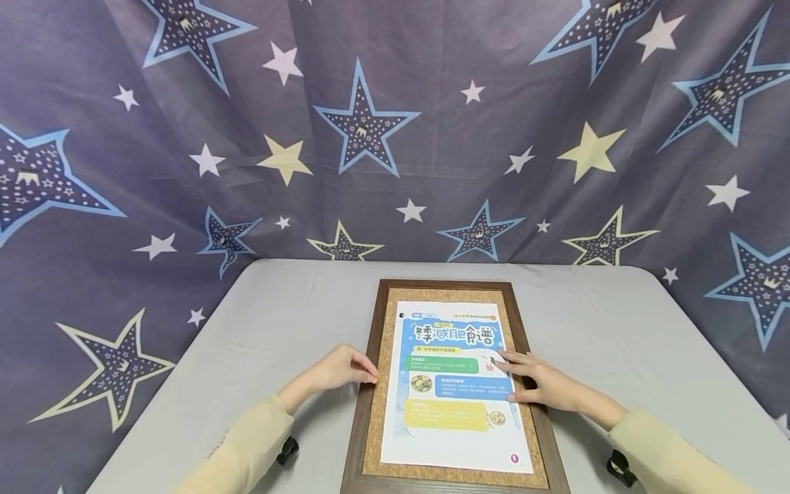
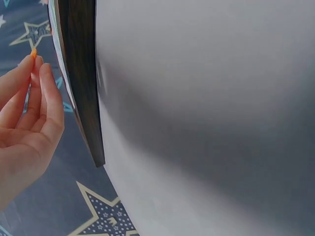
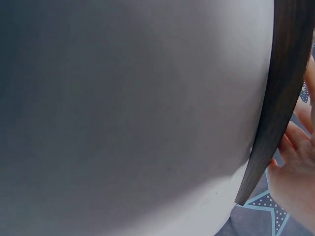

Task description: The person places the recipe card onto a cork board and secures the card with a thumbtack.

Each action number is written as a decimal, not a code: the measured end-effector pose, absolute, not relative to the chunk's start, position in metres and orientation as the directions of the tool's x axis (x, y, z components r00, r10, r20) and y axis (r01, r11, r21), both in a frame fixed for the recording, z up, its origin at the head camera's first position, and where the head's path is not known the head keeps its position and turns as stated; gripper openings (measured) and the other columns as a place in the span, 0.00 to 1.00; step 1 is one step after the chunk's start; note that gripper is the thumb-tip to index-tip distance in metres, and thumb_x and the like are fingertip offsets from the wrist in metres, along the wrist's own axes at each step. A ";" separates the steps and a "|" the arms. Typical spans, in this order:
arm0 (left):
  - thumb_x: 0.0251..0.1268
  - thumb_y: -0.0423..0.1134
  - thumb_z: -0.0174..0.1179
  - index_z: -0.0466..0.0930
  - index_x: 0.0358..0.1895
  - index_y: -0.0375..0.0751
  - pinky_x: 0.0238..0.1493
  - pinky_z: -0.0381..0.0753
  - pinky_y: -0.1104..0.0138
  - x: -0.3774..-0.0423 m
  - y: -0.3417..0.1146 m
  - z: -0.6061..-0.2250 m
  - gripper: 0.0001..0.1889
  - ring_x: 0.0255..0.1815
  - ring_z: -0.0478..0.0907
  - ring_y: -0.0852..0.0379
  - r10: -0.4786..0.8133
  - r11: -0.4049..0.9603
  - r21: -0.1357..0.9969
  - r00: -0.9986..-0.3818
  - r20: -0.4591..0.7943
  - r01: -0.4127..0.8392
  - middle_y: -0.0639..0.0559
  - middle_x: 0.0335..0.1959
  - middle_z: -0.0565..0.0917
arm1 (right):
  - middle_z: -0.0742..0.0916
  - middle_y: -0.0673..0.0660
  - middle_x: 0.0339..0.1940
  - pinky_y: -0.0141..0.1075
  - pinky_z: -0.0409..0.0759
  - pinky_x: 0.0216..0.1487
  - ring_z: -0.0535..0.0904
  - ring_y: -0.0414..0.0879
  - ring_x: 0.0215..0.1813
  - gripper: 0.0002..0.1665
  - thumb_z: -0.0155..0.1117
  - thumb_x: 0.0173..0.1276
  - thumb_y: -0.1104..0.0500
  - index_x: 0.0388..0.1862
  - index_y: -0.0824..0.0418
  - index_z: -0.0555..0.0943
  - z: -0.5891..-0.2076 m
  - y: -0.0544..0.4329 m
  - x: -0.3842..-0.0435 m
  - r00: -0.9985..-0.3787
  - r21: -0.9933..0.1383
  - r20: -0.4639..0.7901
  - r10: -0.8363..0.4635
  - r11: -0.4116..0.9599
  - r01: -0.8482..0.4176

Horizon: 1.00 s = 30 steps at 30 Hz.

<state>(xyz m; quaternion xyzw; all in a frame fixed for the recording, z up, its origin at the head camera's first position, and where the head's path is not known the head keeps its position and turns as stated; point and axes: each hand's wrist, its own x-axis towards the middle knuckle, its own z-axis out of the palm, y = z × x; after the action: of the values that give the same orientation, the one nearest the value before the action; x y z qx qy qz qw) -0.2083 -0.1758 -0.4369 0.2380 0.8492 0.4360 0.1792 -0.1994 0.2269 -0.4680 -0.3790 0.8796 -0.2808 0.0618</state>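
Note:
A printed poster point(image 1: 455, 449) with green, blue and yellow text boxes lies on a cork board point(image 1: 475, 296) in a dark wooden frame point(image 1: 447, 284). My left hand point(image 1: 341, 366) is at the frame's left side, the fingertips over its inner edge. Between thumb and fingers it pinches a small orange pin point(image 2: 34, 52), seen in the left wrist view. My right hand point(image 1: 544, 384) has its fingers spread and reaches over the frame's right side, fingertips on the poster's right edge. In the right wrist view the frame partly hides this hand point(image 3: 294, 167).
The board lies on a table with a grey cloth point(image 1: 296, 302). Behind and beside the table hangs a dark curtain point(image 1: 432, 41) with a star pattern. Black straps point(image 1: 287, 451) are at both wrists.

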 end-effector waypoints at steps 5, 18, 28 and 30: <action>0.52 0.29 0.60 0.82 0.30 0.32 0.27 0.77 0.69 -0.203 -0.169 -0.435 0.04 0.27 0.79 0.54 0.586 0.493 0.831 -0.804 -0.099 0.257 0.45 0.27 0.84 | 0.64 0.71 0.63 0.63 0.50 0.56 0.56 0.69 0.62 0.36 0.60 0.58 0.48 0.60 0.69 0.67 -0.467 0.227 -0.199 -0.703 -0.542 0.106 -0.703 0.552 -0.634; 0.50 0.29 0.62 0.83 0.28 0.33 0.22 0.76 0.70 -0.194 -0.158 -0.434 0.02 0.21 0.77 0.59 0.659 0.488 0.828 -0.738 -0.143 0.276 0.47 0.23 0.83 | 0.65 0.71 0.62 0.64 0.51 0.55 0.57 0.70 0.61 0.36 0.60 0.58 0.48 0.60 0.68 0.67 -0.469 0.226 -0.198 -0.692 -0.530 0.133 -0.709 0.539 -0.654; 0.48 0.29 0.64 0.83 0.26 0.34 0.20 0.73 0.73 -0.187 -0.151 -0.433 0.02 0.18 0.74 0.62 0.692 0.490 0.832 -0.697 -0.188 0.262 0.49 0.23 0.84 | 0.65 0.71 0.63 0.64 0.51 0.55 0.57 0.68 0.62 0.36 0.61 0.57 0.49 0.60 0.69 0.67 -0.470 0.227 -0.198 -0.696 -0.533 0.138 -0.704 0.540 -0.652; 0.47 0.28 0.63 0.83 0.26 0.34 0.21 0.73 0.73 -0.186 -0.150 -0.432 0.01 0.18 0.75 0.62 0.694 0.491 0.833 -0.692 -0.199 0.253 0.49 0.23 0.84 | 0.65 0.71 0.63 0.64 0.50 0.55 0.56 0.68 0.62 0.36 0.60 0.58 0.49 0.60 0.68 0.67 -0.470 0.227 -0.199 -0.698 -0.533 0.131 -0.704 0.544 -0.648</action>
<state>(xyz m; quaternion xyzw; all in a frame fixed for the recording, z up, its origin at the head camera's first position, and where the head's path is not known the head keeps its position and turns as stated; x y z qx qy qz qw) -0.1860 -0.1501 -0.4324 0.2880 0.8215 0.4139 0.2662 -0.1986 0.2269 -0.4695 -0.3853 0.8772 -0.2822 0.0491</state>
